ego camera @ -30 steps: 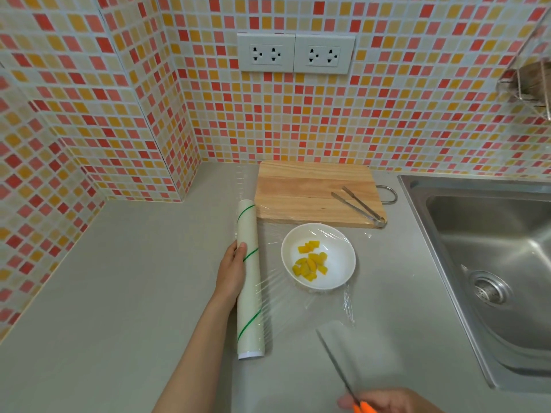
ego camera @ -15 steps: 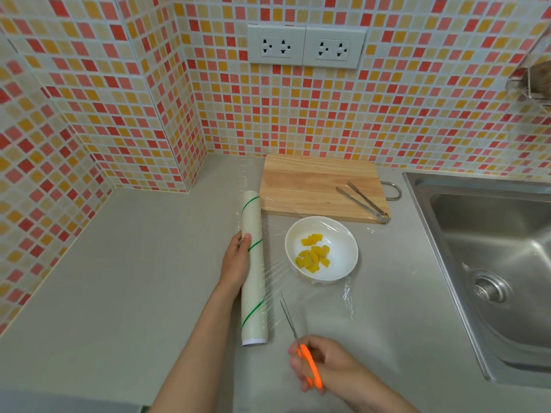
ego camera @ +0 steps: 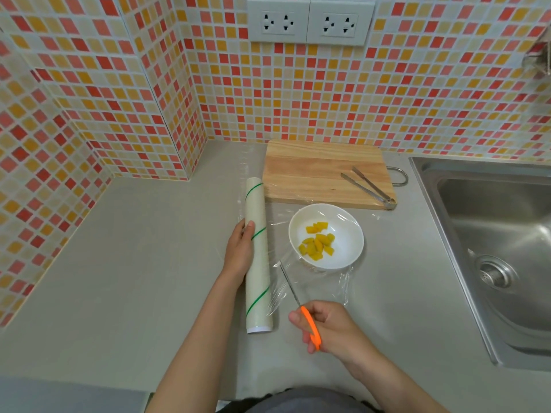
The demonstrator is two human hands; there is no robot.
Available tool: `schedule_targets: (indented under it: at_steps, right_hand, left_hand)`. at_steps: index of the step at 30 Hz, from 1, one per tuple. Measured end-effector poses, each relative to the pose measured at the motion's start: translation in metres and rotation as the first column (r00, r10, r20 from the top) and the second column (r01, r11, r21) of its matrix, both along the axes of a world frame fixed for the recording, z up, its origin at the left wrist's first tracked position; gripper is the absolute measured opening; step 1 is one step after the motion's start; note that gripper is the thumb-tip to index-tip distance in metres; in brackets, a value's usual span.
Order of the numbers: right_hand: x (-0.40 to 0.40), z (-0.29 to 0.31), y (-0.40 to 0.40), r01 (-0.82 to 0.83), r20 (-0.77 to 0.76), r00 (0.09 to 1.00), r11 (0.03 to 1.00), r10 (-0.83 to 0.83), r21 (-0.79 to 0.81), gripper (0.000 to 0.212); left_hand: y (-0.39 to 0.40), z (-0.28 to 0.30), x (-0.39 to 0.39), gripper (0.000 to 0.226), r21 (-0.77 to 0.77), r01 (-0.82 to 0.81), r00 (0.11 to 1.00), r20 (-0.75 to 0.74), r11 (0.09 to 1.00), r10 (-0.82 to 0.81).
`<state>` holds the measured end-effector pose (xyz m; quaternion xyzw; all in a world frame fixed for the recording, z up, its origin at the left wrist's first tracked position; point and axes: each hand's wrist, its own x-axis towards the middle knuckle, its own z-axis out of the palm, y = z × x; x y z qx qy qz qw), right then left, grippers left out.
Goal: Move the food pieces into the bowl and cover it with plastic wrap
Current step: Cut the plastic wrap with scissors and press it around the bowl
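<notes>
A white bowl (ego camera: 326,236) of yellow food pieces (ego camera: 318,244) was seen at the centre of the frame on a grey counter (ego camera: 125,263), draped with clear plastic wrap (ego camera: 316,281) drawn from a roll (ego camera: 258,257) just to its left. The roll was pinned flat by the left hand (ego camera: 240,251), fingers together over it. At lower centre, orange-handled scissors (ego camera: 298,305) were gripped by the right hand (ego camera: 325,326), fingers closed around the handles, blades at the film beside the roll. Behind the bowl lay a wooden cutting board (ego camera: 322,174) with metal tongs (ego camera: 368,186); a steel sink (ego camera: 492,239) was placed at right.
</notes>
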<state>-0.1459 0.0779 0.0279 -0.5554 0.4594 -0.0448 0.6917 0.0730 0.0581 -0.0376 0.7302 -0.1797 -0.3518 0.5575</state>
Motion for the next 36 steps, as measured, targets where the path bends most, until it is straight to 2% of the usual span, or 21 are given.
schedule_targets:
  at_steps: [5, 17, 22, 30, 36]
  right_hand:
    - [0.009, -0.001, -0.002, 0.034, -0.011, 0.999, 0.999, -0.035, -0.012, 0.028]
    - [0.027, 0.003, -0.012, 0.080, 0.012, 0.997, 0.996, -0.079, -0.050, 0.026]
    - [0.035, 0.005, -0.012, 0.084, 0.043, 0.996, 0.995, -0.082, -0.047, 0.027]
    - [0.046, 0.004, -0.016, 0.093, 0.057, 0.994, 0.993, -0.089, -0.076, 0.037]
    - [0.056, 0.006, -0.022, 0.103, 0.060, 0.993, 0.993, -0.100, -0.052, 0.039]
  left_hand:
    - [0.001, 0.001, -0.002, 0.046, -0.033, -0.006, 1.000, -0.012, 0.999, 0.006]
    - [0.003, 0.004, -0.001, 0.047, -0.042, 0.014, 0.999, -0.036, 0.999, -0.015]
    - [0.006, 0.008, -0.001, 0.032, -0.081, 0.009, 0.998, -0.067, 0.997, -0.014]
    - [0.012, 0.010, -0.002, 0.042, -0.089, -0.008, 0.992, -0.128, 0.996, -0.003]
    - [0.020, 0.016, -0.005, 0.039, -0.110, -0.001, 0.995, -0.103, 0.994, -0.011]
